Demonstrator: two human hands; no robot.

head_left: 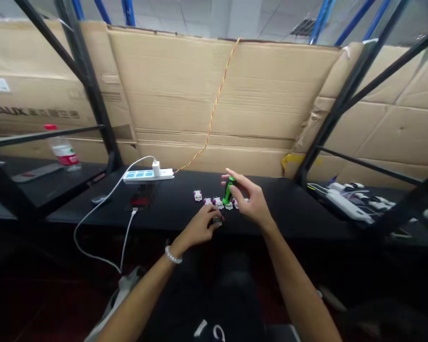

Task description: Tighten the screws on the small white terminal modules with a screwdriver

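My right hand [250, 195] is closed around a green and black screwdriver [228, 191], held nearly upright with its thin end toward the table. My left hand [201, 224] pinches a small white part [217, 221] near the table's front edge, just below the screwdriver. The thin end's exact contact with that part is too small to make out. A short row of similar small white parts with purple sides [218, 203] lies beyond my left fingers, some partly hidden by my hands. One more white and purple part [197, 195] sits apart to the left.
A white power strip [148, 175] with a plugged-in charger [156, 168] stands at the table's back left. Its white cable [79, 237] hangs over the front edge. Black metal posts [328, 128] flank the table. A bottle [65, 151] stands left; white electrical items [352, 202] lie right.
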